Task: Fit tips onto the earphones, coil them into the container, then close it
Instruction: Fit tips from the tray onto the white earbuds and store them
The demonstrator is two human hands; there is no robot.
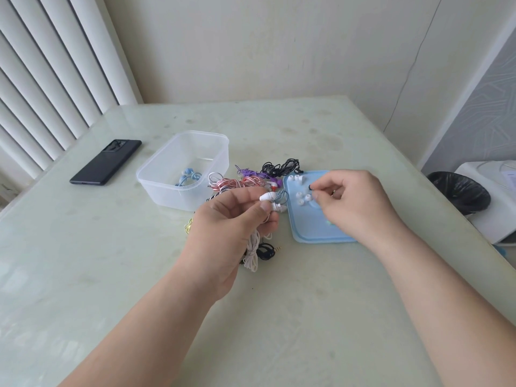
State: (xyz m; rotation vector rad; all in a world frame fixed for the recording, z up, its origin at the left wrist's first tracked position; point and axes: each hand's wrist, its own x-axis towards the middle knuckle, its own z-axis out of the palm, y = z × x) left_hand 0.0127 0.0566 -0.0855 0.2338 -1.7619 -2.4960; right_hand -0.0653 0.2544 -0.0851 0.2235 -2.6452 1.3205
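Now | our left hand [237,216] grips the white earphones [269,197], buds aimed right at the blue lid [315,230] | our right hand [351,196], nearer the loose tips [300,195] lying there, pinches what looks like a dark tip [310,187] | container [156,177] stands open beyond our left hand.

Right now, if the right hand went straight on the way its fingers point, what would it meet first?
Probably the white tips on the lid, then the left hand's earbud; height unclear.

Black phone [106,162] flat on pale tabletop [279,317], vertical blinds [50,68] left, black-lined bin [459,191] right
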